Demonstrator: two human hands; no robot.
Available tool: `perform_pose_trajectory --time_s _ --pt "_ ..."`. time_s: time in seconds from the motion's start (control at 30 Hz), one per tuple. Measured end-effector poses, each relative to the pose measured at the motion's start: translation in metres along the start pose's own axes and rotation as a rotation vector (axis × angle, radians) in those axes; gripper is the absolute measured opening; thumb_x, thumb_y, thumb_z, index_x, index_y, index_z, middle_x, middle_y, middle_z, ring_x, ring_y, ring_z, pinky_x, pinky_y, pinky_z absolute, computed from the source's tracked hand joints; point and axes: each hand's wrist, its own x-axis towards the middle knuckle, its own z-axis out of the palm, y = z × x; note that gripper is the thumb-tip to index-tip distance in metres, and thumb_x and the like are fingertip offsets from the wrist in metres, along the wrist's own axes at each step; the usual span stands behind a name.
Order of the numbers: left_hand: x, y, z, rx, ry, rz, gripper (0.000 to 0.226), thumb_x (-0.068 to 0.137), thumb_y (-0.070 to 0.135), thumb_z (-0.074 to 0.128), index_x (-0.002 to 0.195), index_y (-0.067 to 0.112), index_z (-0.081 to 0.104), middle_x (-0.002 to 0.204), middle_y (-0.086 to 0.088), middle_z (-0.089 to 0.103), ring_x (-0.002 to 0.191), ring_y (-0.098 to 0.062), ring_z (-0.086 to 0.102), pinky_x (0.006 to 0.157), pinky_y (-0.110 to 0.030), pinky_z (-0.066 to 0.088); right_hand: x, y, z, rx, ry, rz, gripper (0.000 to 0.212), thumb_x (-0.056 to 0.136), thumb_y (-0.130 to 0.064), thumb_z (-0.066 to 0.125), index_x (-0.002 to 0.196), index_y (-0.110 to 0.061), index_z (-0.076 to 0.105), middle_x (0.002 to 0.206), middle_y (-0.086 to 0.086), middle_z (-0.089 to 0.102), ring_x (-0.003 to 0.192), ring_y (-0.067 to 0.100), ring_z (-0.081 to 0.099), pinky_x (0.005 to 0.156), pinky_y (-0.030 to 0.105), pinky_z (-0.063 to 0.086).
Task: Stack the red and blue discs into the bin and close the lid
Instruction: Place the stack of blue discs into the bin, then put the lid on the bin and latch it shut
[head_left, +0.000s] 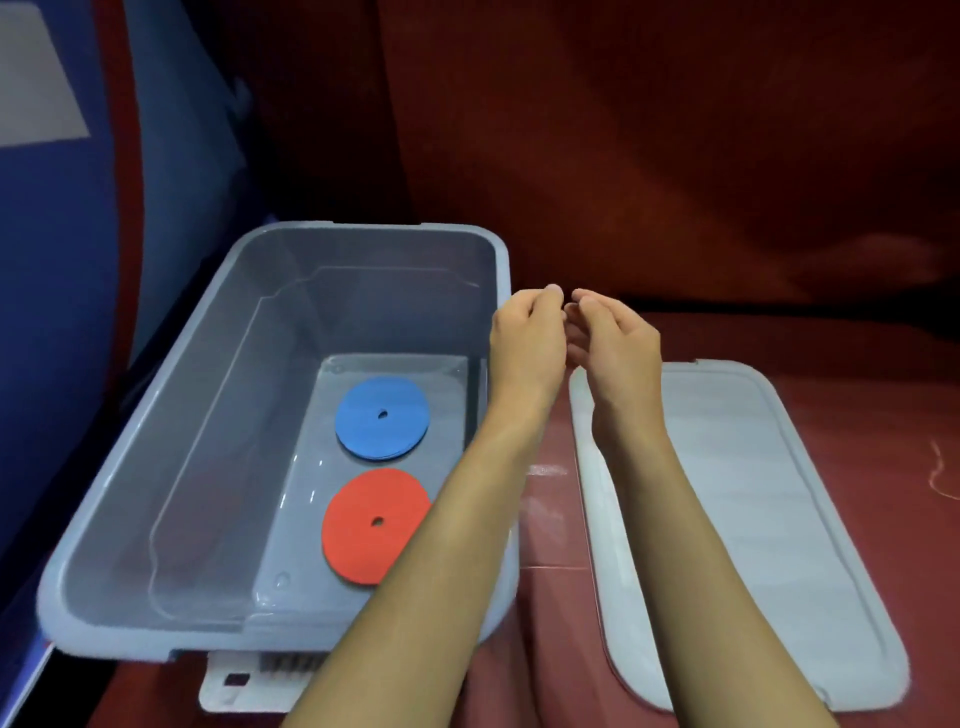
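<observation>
red disc (375, 525) and blue disc (382, 418) in bin (156, 415), left grip (527, 338) and right grip (615, 340) above (loosely curled, empty)

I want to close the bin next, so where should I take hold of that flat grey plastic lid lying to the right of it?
Probably grip the flat grey plastic lid by its two long edges, one hand on each, coming from above. It lies flat on the red surface, long and wide, so a two-handed hold should keep it level on the way to the grey bin.

Soft-furnished home setting: dark red cloth surface (857, 415), fabric backdrop (649, 156).
</observation>
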Motion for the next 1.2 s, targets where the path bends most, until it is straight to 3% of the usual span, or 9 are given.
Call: perform_pose_trajectory --time_s 0.23,0.4,0.5,0.67,0.77,0.83,0.93,1.03,1.2 --pt "-0.021 -0.029 0.053 0.035 -0.078 -0.017 0.025 0.084 0.038 0.045 0.080 0.025 0.066 0.086 0.004 0.070 0.091 -0.021 0.068 0.086 -0.054 0.055 0.006 0.017 -0.063 -0.075 0.066 0.037 0.023 0.090 -0.023 0.053 0.079 -0.022 0.073 0.089 0.003 0.074 0.093 0.022 0.070 0.085 0.043 0.056" --pt "-0.027 -0.060 0.069 0.041 -0.068 -0.043 0.025 0.090 0.039 0.043 0.084 0.024 0.063 0.088 0.008 0.064 0.097 -0.024 0.064 0.090 -0.051 0.053 0.013 0.043 -0.093 -0.142 0.107 0.077 0.019 0.093 -0.025 0.051 0.096 -0.023 0.069 0.100 -0.004 0.070 0.099 0.017 0.066 0.089 0.038 0.056" --pt "-0.032 -0.084 0.080 0.083 -0.080 -0.102 0.029 0.088 0.041 0.041 0.084 0.021 0.062 0.087 0.009 0.063 0.097 -0.025 0.063 0.089 -0.051 0.052 0.014 0.063 -0.111 -0.192 0.115 0.118 0.024 0.092 -0.028 0.051 0.082 -0.011 0.065 0.091 0.008 0.068 0.096 0.022 0.067 0.088 0.043 0.055" --pt "-0.038 -0.127 0.101 0.129 -0.095 -0.198 0.030 0.094 0.037 0.043 0.094 0.013 0.061 0.084 0.010 0.056 0.088 -0.018 0.057 0.086 -0.042 0.048 0.018 0.098 -0.149 -0.251 0.160 0.173 0.032 0.088 -0.030 0.051 0.089 0.000 0.060 0.095 0.020 0.061 0.102 0.038 0.058 0.090 0.052 0.049" --pt "-0.042 -0.148 0.114 0.155 -0.084 -0.224 0.030 0.096 0.037 0.041 0.095 0.012 0.059 0.080 0.011 0.052 0.077 -0.010 0.050 0.076 -0.034 0.042 0.023 0.115 -0.174 -0.283 0.176 0.227 0.026 0.088 -0.032 0.051 0.087 -0.011 0.066 0.085 -0.003 0.064 0.092 0.024 0.063 0.091 0.047 0.052" --pt "-0.044 -0.164 0.120 0.178 -0.073 -0.239 0.033 0.095 0.040 0.040 0.097 0.013 0.059 0.079 0.009 0.051 0.078 -0.014 0.050 0.073 -0.033 0.041 0.026 0.126 -0.189 -0.314 0.184 0.248 0.029 0.090 -0.035 0.051 0.102 -0.017 0.069 0.103 -0.008 0.068 0.103 0.016 0.062 0.097 0.043 0.051" --pt "-0.046 -0.193 0.134 0.229 -0.065 -0.289 0.042 0.090 0.051 0.036 0.104 0.020 0.060 0.100 0.005 0.060 0.096 -0.018 0.057 0.086 -0.037 0.046 0.034 0.144 -0.210 -0.366 0.212 0.277 0.037 0.092 -0.038 0.049 0.112 -0.014 0.066 0.113 -0.002 0.066 0.112 0.019 0.060 0.102 0.043 0.048" --pt "-0.050 -0.216 0.142 0.273 -0.046 -0.348 0.054 0.086 0.059 0.031 0.110 0.020 0.059 0.118 -0.002 0.061 0.105 -0.022 0.057 0.096 -0.043 0.045 0.039 0.158 -0.221 -0.385 0.199 0.316 0.029 0.093 -0.039 0.046 0.099 -0.017 0.065 0.099 -0.004 0.063 0.107 0.021 0.060 0.099 0.042 0.048" --pt "-0.058 -0.239 0.141 0.381 -0.074 -0.433 0.055 0.095 0.054 0.025 0.134 0.025 0.051 0.138 0.002 0.054 0.127 -0.023 0.046 0.104 -0.037 0.025 0.038 0.182 -0.217 -0.371 0.111 0.469 0.041 0.094 -0.041 0.038 0.083 -0.007 0.059 0.100 0.012 0.065 0.100 0.033 0.062 0.096 0.049 0.048"
